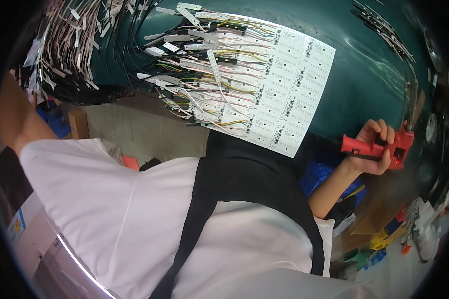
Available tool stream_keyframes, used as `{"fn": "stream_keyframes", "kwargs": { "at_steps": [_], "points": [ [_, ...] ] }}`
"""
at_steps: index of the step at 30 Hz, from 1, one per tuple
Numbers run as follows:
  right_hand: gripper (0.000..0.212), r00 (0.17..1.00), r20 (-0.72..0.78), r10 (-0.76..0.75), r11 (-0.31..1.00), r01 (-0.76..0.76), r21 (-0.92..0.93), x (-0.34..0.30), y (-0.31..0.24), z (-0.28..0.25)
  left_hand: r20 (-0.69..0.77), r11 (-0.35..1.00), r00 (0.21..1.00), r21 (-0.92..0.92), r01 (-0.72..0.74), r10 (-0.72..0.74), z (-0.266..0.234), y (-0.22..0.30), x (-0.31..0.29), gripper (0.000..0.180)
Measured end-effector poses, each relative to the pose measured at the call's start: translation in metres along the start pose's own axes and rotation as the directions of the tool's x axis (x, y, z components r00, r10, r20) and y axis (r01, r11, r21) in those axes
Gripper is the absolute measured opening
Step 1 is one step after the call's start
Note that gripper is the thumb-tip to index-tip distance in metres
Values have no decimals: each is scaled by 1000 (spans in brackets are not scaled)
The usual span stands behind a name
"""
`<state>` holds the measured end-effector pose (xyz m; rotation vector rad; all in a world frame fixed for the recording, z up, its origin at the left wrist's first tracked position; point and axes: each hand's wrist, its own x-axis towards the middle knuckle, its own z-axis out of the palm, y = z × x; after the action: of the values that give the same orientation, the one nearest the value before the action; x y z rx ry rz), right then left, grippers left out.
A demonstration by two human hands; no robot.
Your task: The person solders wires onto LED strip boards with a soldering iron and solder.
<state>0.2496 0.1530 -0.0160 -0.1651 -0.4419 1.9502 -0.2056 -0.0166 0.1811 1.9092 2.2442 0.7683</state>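
On the right, my right hand (pixel 371 149) is closed around the handle of a red soldering gun (pixel 403 147), whose thin metal end points away from me. A white circuit board panel (pixel 297 89) lies at the front edge of the green work surface, apart from that hand. Across its left half run thin pink, yellow and black wires (pixel 234 82), with small white and black strips (pixel 219 60) on their ends. My left forearm (pixel 22 117) reaches up at the far left edge; the hand itself is out of sight.
A large bundle of wires with small tags (pixel 67 50) hangs at the far left of the green work surface (pixel 369 74). More dark wires (pixel 384 30) lie at the back right. Below the surface, a blue crate (pixel 317 177) stands beside me, with mixed bags (pixel 381 239) lower right.
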Motion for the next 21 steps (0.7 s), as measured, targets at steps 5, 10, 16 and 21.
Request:
{"fn": "stream_keyframes", "kwargs": {
  "at_steps": [5,10,16,21],
  "points": [
    [33,1000,8,-7,1000,7,-17,-1,-3,-1,22,998,999,-66,-23,24,11,19,-29,11],
    [43,1000,28,14,999,-13,-38,-5,3,-3,391,970,903,84,-228,178,57,33,-81,17],
    [51,999,46,6,993,0,-120,-2,-4,-1,413,994,911,96,-48,4,85,14,-83,11],
    [52,999,45,5,991,1,-131,-1,-4,1,193,938,946,-179,296,-262,126,66,3,27]
  ]
}}
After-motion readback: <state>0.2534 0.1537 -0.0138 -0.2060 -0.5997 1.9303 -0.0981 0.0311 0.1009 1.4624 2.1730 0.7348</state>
